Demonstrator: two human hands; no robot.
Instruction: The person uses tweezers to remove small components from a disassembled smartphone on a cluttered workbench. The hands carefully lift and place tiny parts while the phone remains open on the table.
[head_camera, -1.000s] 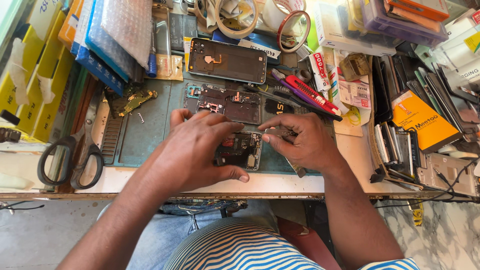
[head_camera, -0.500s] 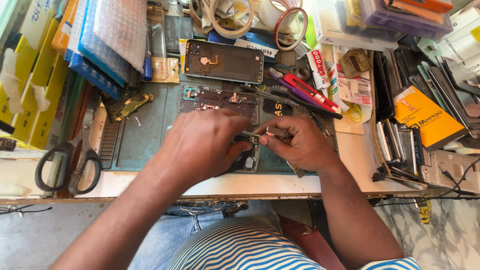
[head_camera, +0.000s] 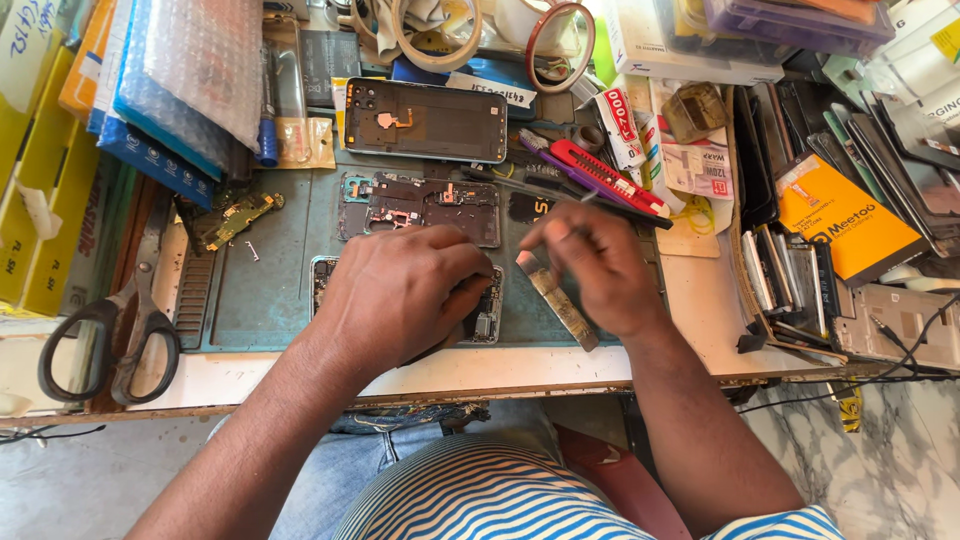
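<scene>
Cluttered counter (head_camera: 700, 330): left hand (head_camera: 400, 295) grip presses flat on the opened phone (head_camera: 487, 312), right hand (head_camera: 590, 262) grip pinched shut just right of it, holding nothing I can make out.

Counter (head_camera: 720, 330) carrying teal work mat (head_camera: 270, 290). Opened phone body (head_camera: 420, 205) lying on mat, dark back cover (head_camera: 425, 120) sitting above it. Black scissors (head_camera: 110, 335) lying at left edge. Tape rolls (head_camera: 440, 45) resting at far side.
</scene>
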